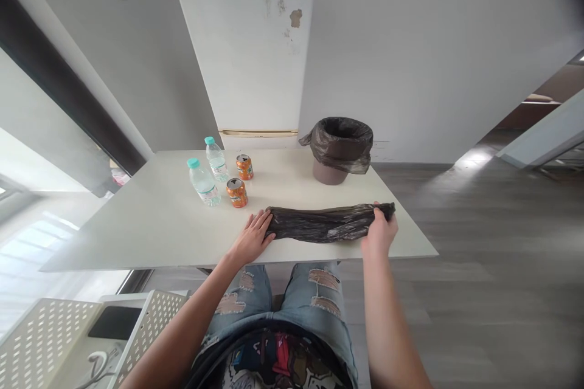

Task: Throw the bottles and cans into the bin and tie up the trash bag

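A black plastic garbage bag (323, 223), gathered into a long narrow strip, lies across the front of the white table. My left hand (257, 232) rests on its left end, fingers stretched out and lying flat. At the other end, my right hand (381, 230) is closed around the bag, and a short tip pokes out beyond the fingers. Behind the bag's right half stands a brown trash bin (329, 174), lined with a dark bag (342, 146) folded over its rim.
Two orange cans (237, 193) and two clear bottles (204, 183) with turquoise caps stand left of centre on the table (137, 225). A white refrigerator (255, 61) is behind the table. A perforated white basket (50, 340) sits at lower left, near my left arm.
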The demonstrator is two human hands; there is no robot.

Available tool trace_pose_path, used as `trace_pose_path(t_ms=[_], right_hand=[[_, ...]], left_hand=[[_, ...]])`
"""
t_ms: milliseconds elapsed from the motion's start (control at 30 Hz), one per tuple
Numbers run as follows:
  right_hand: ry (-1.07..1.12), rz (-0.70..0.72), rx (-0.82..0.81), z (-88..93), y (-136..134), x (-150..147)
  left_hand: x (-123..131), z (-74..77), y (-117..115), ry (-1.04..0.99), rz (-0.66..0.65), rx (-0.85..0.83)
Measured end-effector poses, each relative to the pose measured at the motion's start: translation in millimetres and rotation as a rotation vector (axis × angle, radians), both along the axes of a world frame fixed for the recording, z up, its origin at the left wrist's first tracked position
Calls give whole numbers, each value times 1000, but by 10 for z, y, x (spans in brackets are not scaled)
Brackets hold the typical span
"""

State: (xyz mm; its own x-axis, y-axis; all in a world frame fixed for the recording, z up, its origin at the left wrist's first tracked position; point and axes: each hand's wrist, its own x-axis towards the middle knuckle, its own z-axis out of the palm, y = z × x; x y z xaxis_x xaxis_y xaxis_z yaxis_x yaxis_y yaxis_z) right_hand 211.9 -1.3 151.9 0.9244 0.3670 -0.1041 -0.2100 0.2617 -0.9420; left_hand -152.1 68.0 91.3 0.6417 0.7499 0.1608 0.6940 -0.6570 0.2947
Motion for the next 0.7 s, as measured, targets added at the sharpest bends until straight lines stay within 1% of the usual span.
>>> trace_pose_path(t_ms=[67, 133, 200, 267, 333, 433, 533, 633, 700], right_hand=[[-230, 24, -77, 104, 54, -260], [-588, 81, -184, 212, 93, -603], [-919, 158, -214, 279, 130, -997], [-1168, 317, -242, 265, 181, -1391], [-1346, 518, -335, 162, 250, -1724], [-1476, 787, -451, -66, 345, -2039], [-1498, 954, -508, -216, 368, -2149], [-1492, 1112, -501, -209, 311, -2123], [-1498, 1162, -418, -146, 254, -2039]], left_hand=[[-1, 28, -16, 6, 0, -11], [6, 47, -26, 4, -3, -26], [10, 43, -23, -17, -4, -36], [1, 15, -3, -62, 1, -49], [-32, -26, 34, -126, 5, -77], [-125, -71, 100, -278, -18, -156], [-223, -69, 139, -442, -17, -251], [-256, -31, 132, -482, 19, -266], [-233, 7, 105, -440, 29, -213]])
